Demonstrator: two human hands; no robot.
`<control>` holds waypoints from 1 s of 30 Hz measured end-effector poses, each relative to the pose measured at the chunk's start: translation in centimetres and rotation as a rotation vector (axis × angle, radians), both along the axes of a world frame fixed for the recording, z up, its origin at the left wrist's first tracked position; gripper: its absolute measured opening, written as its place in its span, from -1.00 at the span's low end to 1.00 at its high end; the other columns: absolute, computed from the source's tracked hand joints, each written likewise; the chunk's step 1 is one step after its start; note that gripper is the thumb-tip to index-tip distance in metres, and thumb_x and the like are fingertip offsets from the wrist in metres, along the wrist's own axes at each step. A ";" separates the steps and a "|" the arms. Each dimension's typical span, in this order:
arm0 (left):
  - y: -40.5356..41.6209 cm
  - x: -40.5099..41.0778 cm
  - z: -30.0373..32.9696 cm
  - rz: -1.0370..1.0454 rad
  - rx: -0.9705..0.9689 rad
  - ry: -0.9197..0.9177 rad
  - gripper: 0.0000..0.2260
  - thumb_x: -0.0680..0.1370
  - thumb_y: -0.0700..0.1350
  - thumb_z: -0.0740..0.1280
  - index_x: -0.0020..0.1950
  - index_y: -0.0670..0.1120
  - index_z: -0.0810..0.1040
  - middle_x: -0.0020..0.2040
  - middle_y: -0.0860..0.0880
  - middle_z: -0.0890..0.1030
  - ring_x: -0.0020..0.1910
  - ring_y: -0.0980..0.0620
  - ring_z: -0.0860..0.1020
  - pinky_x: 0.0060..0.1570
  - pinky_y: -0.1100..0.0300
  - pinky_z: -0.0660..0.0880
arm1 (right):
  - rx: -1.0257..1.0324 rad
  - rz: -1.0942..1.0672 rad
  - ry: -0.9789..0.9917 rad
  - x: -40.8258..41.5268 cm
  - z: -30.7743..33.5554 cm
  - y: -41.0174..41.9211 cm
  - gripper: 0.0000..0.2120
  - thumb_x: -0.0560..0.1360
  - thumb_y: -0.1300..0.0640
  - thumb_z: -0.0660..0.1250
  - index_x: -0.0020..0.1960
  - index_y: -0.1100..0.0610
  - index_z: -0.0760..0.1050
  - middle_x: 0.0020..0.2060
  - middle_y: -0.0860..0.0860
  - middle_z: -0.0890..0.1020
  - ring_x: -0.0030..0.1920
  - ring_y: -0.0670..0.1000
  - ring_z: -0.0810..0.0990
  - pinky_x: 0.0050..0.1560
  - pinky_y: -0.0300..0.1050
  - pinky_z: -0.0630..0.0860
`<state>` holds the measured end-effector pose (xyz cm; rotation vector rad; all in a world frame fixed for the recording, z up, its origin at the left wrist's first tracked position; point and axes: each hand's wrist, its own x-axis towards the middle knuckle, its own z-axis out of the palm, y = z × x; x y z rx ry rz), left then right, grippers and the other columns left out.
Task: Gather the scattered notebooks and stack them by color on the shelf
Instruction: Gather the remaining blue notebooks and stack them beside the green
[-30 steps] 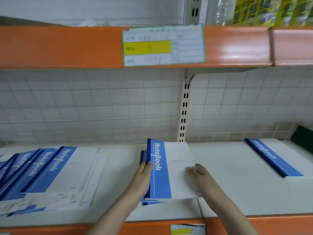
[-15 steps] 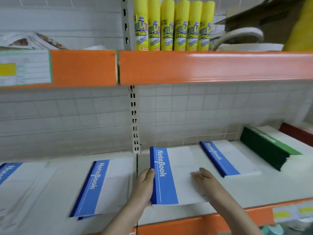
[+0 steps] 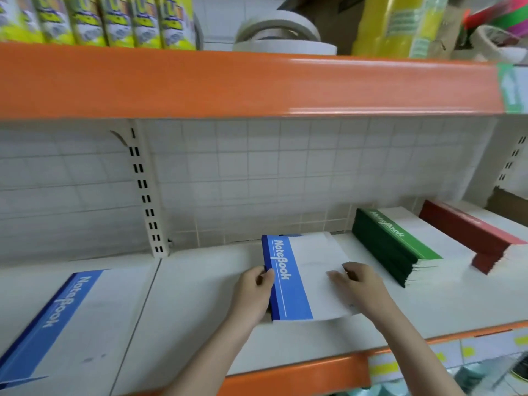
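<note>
A stack of blue-spined notebooks (image 3: 288, 278) lies on the white shelf (image 3: 194, 304), just right of the middle. My left hand (image 3: 253, 292) grips its spine side and my right hand (image 3: 357, 284) presses on its white cover at the right edge. A corner of another blue notebook peeks out behind the stack. Right of it stands a thick stack of green notebooks (image 3: 397, 247), then a stack of red notebooks (image 3: 471, 235). At the far left lies another blue notebook (image 3: 57, 318).
An orange shelf edge (image 3: 257, 84) hangs overhead, with yellow packs (image 3: 100, 21) and tape rolls (image 3: 280, 35) above it. A slotted upright post (image 3: 145, 192) stands at the back wall. The lower orange shelf lip (image 3: 300, 372) carries price labels.
The blue stack has slid to the right along the shelf with both hands on it, and now covers the lone blue notebook. The view has swung right, showing the green and red stacks fully.
</note>
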<state>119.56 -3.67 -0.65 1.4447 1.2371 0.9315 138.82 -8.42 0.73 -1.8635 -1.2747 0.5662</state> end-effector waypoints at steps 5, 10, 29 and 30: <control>2.2 3.9 -0.7 -0.002 0.063 0.020 -0.68 0.61 -0.11 0.22 -0.12 -0.39 0.45 -0.13 -0.33 0.59 -0.20 -0.04 0.49 -0.23 0.12 0.33 | 0.010 -0.061 -0.130 3.8 -0.7 1.9 -0.59 0.51 0.07 0.35 -0.39 0.13 0.21 -0.49 0.00 0.26 -0.45 -0.01 0.22 -0.53 -0.24 0.14; 4.1 5.8 -1.5 0.035 0.083 0.097 -0.74 0.60 -0.18 0.21 -0.24 -0.28 0.44 -0.19 -0.28 0.61 -0.24 -0.12 0.53 -0.22 0.12 0.38 | -0.005 -0.029 -0.176 5.7 -1.3 3.8 -0.57 0.51 0.06 0.34 -0.41 0.13 0.21 -0.51 -0.02 0.27 -0.45 -0.03 0.23 -0.46 -0.19 0.11; 6.3 7.4 -2.3 0.057 0.271 0.470 -0.80 0.55 -0.27 0.19 -0.29 -0.15 0.38 -0.32 -0.12 0.46 -0.30 -0.02 0.35 -0.25 0.05 0.38 | -0.038 0.045 -0.251 7.8 -2.7 7.0 -0.58 0.50 0.03 0.35 -0.40 0.17 0.25 -0.52 0.00 0.28 -0.47 0.00 0.22 -0.44 -0.14 0.13; 6.4 7.5 -2.4 0.063 0.272 0.482 -0.81 0.54 -0.28 0.20 -0.28 -0.15 0.38 -0.31 -0.12 0.46 -0.29 -0.03 0.36 -0.23 0.05 0.40 | -0.034 0.049 -0.254 7.8 -2.7 7.0 -0.59 0.50 0.03 0.35 -0.39 0.17 0.25 -0.52 0.00 0.27 -0.47 0.00 0.22 -0.44 -0.13 0.13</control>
